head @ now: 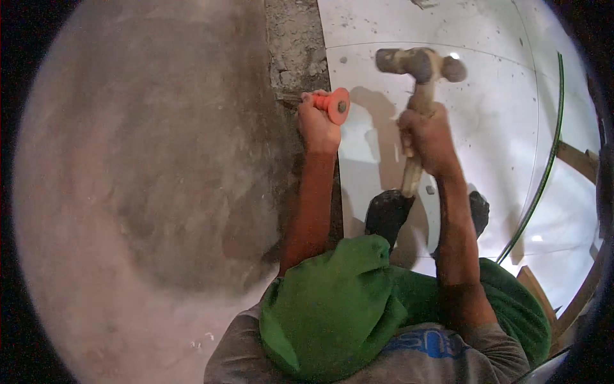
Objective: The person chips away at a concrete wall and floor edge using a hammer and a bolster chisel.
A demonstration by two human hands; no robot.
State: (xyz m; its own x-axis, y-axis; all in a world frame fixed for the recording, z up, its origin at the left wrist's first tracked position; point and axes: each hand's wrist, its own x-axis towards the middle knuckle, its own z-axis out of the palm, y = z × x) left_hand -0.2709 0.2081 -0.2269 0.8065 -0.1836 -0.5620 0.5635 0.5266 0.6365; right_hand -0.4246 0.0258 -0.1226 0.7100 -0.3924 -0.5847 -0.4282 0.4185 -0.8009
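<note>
My left hand (320,126) grips a cold chisel with an orange hand guard (338,106) around its struck end. The chisel's steel blade (287,97) points left, against the base of the plastered wall (192,125). In my right hand (427,132) is a ball-peen hammer (421,65), held by its wooden handle with the head raised, to the right of the guard and apart from it. A strip of rough, broken mortar (296,48) runs along the foot of the wall, beside the chisel.
Large white floor tiles (489,120) lie to the right, scattered with crumbs of debris (430,190). A green hose (547,177) curves along the right side near timber pieces (578,161). My dark-covered feet (388,213) rest on the tiles.
</note>
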